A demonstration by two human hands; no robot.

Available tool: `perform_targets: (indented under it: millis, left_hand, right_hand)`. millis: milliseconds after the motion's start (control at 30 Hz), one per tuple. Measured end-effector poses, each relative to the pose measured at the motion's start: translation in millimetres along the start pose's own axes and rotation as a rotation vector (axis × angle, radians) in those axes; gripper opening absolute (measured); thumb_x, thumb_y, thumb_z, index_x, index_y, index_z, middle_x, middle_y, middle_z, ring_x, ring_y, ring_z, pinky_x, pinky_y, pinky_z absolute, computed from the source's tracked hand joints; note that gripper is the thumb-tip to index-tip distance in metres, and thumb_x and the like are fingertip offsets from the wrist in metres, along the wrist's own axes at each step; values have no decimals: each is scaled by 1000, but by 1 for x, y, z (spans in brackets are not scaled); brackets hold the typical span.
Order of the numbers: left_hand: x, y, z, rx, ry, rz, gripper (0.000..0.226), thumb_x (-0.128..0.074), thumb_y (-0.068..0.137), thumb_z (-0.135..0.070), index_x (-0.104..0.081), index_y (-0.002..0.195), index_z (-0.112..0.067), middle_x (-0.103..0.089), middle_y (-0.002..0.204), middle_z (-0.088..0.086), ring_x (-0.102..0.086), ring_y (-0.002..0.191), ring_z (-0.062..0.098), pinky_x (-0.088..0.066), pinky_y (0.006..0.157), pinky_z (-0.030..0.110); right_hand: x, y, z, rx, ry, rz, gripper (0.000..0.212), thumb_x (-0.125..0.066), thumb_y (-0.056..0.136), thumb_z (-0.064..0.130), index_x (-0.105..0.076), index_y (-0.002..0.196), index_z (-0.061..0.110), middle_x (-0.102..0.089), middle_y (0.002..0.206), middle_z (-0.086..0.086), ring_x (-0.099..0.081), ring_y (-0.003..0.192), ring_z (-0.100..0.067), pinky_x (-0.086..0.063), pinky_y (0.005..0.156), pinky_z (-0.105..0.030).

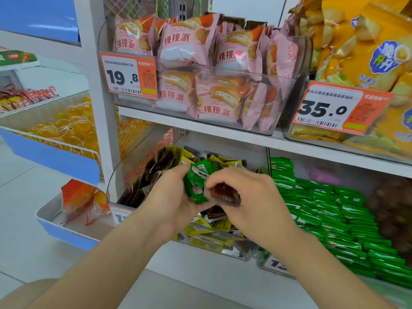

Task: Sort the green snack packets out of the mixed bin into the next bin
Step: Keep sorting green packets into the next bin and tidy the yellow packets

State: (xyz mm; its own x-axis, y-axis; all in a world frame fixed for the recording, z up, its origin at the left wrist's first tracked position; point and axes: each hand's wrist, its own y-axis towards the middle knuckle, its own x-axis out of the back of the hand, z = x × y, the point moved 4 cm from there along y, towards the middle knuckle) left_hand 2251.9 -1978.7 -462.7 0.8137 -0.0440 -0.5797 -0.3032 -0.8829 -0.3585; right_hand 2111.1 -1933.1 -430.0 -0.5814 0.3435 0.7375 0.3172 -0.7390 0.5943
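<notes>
Nearest the camera, two bare forearms reach in from the lower edge and meet over the front half of the mixed bin [111, 181], which sits on the lower shelf [189, 264]. The left grip [169, 197] is curled round a small bunch of green packets [196, 186], held above the bin's contents with their long axis close to upright, tipped a little to the left at the top. Just beside it, the right grip [252, 197] pinches a dark brown packet [225, 194] between thumb and fingertips. The brown packet touches the lower right edge of the green bunch, so the step in hand looks like parting the wrong colour from the greens.

Under the hands the bin holds a jumble of yellow, brown and dark packets.

The next bin [259, 260] stands directly to the right, wall against wall with the mixed one, and is already stacked with rows of green packs [334, 215] lying flat. So the bunch must travel rightward over the shared wall. The right grip is nearer that bin but is taken up by the brown packet; the left would have to cross in front of it, unless the brown one is dropped first.

Farther back, the upper shelf carries a clear tub of pink cake packs [200, 74] and yellow bags [367, 52] at its right end.
</notes>
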Motion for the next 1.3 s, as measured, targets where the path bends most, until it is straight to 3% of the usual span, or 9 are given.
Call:
perform_targets:
  millis: [200,333,500,667,767,867,1033,1133,1300]
  left_hand:
    - [8,4,-5,-194,222,-44,25,-45,107,-12,-64,122,-6,-74,114,20,-74,100,32,-61,89,52]
    - [5,-3,-6,-315,572,-22,21,-47,109,-17,-63,121,-25,-77,109,3,-75,101,23,-60,94,50]
    - [-3,-10,-3,-342,425,97,32,-44,111,-13,-59,133,-30,-73,123,8,-72,111,30,-57,95,52]
    - [-15,-18,2,-420,373,122,29,-37,112,-37,-62,126,-32,-74,118,8,-72,109,28,-57,93,49]
    - [-17,-21,8,-471,297,37,26,-40,112,-31,-64,117,-22,-75,112,13,-74,104,31,-58,87,46]
    - [-19,-21,10,-470,174,-65,31,-36,112,-23,-66,118,-21,-76,108,14,-75,101,33,-60,87,49]
    - [-17,-16,6,-509,89,-211,32,-35,113,-24,-67,118,-25,-77,93,5,-72,82,21,-57,72,41]
    - [-20,-16,10,-508,117,-224,32,-33,114,-24,-65,121,-27,-78,98,5,-74,84,20,-59,69,37]
    - [-42,-23,24,-550,360,-63,35,-32,113,-35,-65,124,-41,-74,118,0,-72,108,22,-57,94,49]
  right_hand:
    - [1,-3,-3,-200,231,99,34,-73,98,23,-68,129,35,-75,112,21,-69,97,6,-58,84,-21]
    - [12,-2,-21,-413,406,-9,22,-72,97,22,-64,116,29,-77,94,12,-73,77,-8,-61,70,-39]
    - [7,-5,-25,-496,482,89,39,-79,93,21,-69,128,35,-77,110,14,-76,87,-23,-63,82,-47]
    - [-10,-13,-12,-430,355,202,64,-67,101,30,-34,155,38,-62,130,17,-61,115,0,-52,99,-31]
    - [-23,-23,5,-470,330,212,82,-56,105,32,2,164,32,-47,155,9,-46,141,-13,-43,115,-41]
    - [-26,-31,10,-601,263,160,88,-52,106,35,17,161,35,-58,139,-3,-58,122,-22,-52,98,-40]
    - [-10,-38,-2,-703,349,85,23,-58,104,21,-53,127,27,-72,106,2,-74,81,-14,-63,67,-46]
    - [3,-36,-3,-720,497,-35,9,-52,108,18,-53,115,24,-71,98,5,-73,71,-7,-61,61,-43]
    - [-1,-41,2,-655,309,6,62,-53,106,21,-19,158,23,-41,153,4,-47,136,-8,-46,105,-27]
